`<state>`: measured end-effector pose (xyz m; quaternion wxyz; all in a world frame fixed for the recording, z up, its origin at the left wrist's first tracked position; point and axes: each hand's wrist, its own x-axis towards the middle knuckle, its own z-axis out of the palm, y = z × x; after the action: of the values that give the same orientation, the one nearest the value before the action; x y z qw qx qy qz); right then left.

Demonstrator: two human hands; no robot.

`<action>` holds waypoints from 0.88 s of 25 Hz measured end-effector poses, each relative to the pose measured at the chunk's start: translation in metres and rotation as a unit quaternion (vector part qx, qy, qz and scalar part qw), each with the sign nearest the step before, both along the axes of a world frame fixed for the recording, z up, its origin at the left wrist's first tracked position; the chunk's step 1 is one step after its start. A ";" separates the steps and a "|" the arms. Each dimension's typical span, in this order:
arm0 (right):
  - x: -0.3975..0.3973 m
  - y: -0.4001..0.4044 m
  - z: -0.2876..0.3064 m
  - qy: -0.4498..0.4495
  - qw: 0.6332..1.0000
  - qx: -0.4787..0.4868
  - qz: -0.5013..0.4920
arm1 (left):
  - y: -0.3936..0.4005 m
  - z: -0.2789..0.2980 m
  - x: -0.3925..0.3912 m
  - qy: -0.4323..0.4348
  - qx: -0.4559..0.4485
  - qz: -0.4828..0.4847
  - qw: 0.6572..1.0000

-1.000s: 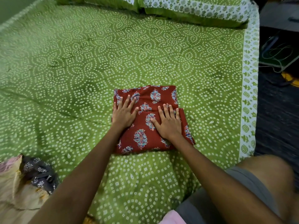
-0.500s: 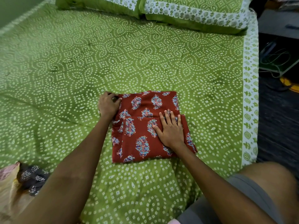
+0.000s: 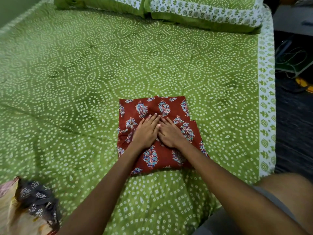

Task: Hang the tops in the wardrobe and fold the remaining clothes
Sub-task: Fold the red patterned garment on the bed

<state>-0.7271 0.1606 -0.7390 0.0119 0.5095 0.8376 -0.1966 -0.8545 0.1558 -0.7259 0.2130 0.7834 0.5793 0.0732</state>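
My left hand (image 3: 147, 133) and right hand (image 3: 171, 133) lie flat, fingers straight, pressing the folded red block-printed cotton garment (image 3: 159, 133) on the green dotted bedsheet (image 3: 84, 82), gripping nothing. If I push sideways, the layers may slide and the fold open.

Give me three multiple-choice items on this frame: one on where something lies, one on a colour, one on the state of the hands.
1. Where does the folded garment lie?
A. on the bedspread
B. on the floor
C. on a pillow

2. What is the garment's main colour?
A. blue
B. red
C. white

3. How are the left hand and right hand placed?
A. both lifted off
B. one gripping a hanger
C. both flat on the garment, side by side

Answers: 1 A, green dotted cloth shows all round it; 2 B, red cloth with blue motifs; 3 C, straight fingers press on the cloth.
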 end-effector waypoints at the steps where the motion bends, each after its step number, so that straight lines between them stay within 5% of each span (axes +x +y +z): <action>1: 0.004 0.008 -0.004 -0.005 1.000 0.001 -0.001 | 0.001 -0.011 -0.003 0.061 0.005 -0.004 0.998; 7: 0.020 0.051 -0.016 -0.035 0.998 0.023 -0.053 | 0.048 -0.023 -0.016 0.169 0.010 0.001 0.986; 16: 0.042 0.089 0.001 -0.023 0.983 -0.014 -0.181 | 0.089 -0.002 -0.051 0.190 0.065 0.069 0.977; 19: 0.047 0.095 0.023 -0.049 0.985 0.022 -0.162 | 0.100 0.021 -0.055 0.284 0.027 0.001 0.958; 22: 0.056 0.092 0.037 -0.031 0.984 0.001 -0.177 | 0.110 0.040 -0.057 0.236 -0.081 -0.023 0.968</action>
<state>-0.6712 0.2523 -0.7015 0.0025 0.6556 0.7337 -0.1784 -0.9112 0.2653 -0.6858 0.1343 0.7721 0.5986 -0.1659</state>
